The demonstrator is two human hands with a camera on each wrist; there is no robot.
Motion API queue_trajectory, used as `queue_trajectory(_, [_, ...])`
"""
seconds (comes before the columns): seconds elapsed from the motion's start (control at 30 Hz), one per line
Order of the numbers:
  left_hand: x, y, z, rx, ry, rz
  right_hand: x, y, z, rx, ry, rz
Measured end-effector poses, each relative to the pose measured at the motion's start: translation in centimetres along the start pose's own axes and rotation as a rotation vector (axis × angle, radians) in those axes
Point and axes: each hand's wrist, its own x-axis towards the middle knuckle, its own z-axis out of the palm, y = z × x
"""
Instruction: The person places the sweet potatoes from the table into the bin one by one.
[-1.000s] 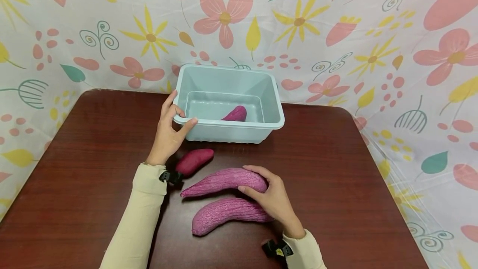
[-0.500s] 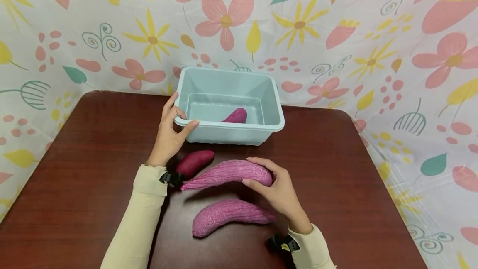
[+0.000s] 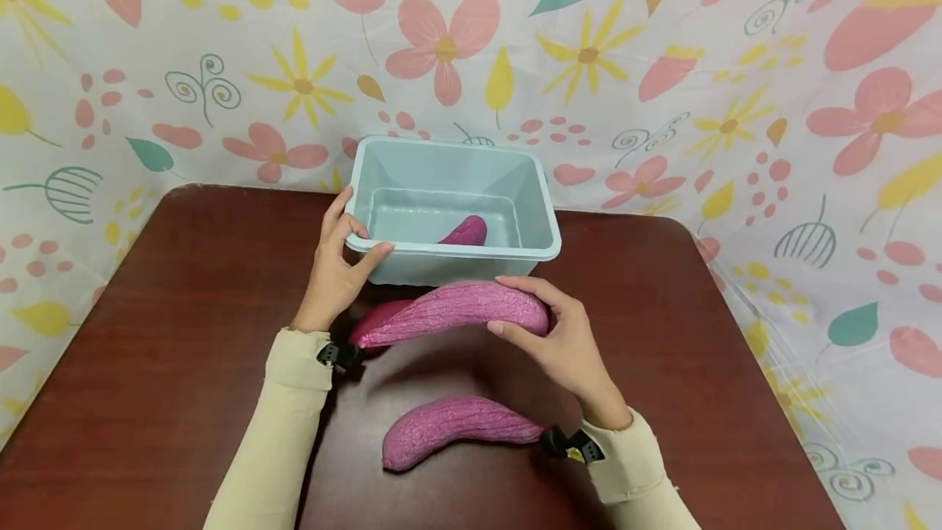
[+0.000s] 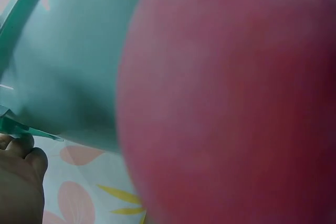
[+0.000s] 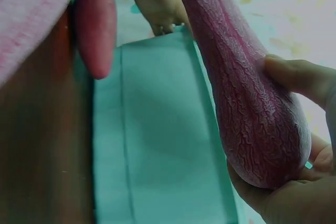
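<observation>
My right hand [image 3: 577, 346] grips the thick end of a long, wrinkled purple sweet potato [image 3: 456, 309], raised over the table, thumb on the near side. Its thin end points left, overlapping a smaller, smooth red sweet potato [image 3: 379, 321] in the head view. At the front left corner of a pale blue plastic bin [image 3: 515, 253], my left hand [image 3: 331, 280] holds the rim, thumb outside. Inside the bin lies another purple sweet potato [image 3: 469, 231], partly hidden by the front wall. A blurred reddish surface [image 4: 226, 108] fills most of the left wrist view.
A second long purple sweet potato [image 3: 456, 429] lies on the dark wooden table [image 3: 184, 366], nearer me. Behind the bin hangs a flower-patterned cloth [image 3: 648, 31]. Each sleeve carries a small black wrist device [image 3: 570, 444].
My right hand has lifted the long purple sweet potato off the table and moved it forward and slightly right, toward the bin. The left hand keeps its hold on the rim.
</observation>
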Motion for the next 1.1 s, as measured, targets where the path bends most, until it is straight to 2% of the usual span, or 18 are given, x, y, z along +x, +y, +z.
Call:
queue_trajectory(0.17, [0.2,0.5,0.1,0.018,-0.007,-0.007,1.2,-0.9,-0.4,0.006,0.029,-0.048])
queue_trajectory(0.4, [-0.2,3.5,0.0,0.001,-0.027,-0.012,3.5,-2.1,-1.2,0.055,0.080,-0.080])
queue_trajectory(0.53, [-0.3,3.8,-0.1,-0.015,-0.036,-0.005,5.0,-2.5,-1.9,0.062,0.126,-0.111])
queue_trajectory(0.8, [-0.3,3.6,-0.2,-0.013,-0.021,-0.016,7.3,-4.3,-2.0,0.069,0.149,-0.077])
queue_trajectory(1.1, [0.0,0.2,0.0,0.008,-0.002,0.001,10.9,-0.9,-1.9,0.085,0.177,0.001])
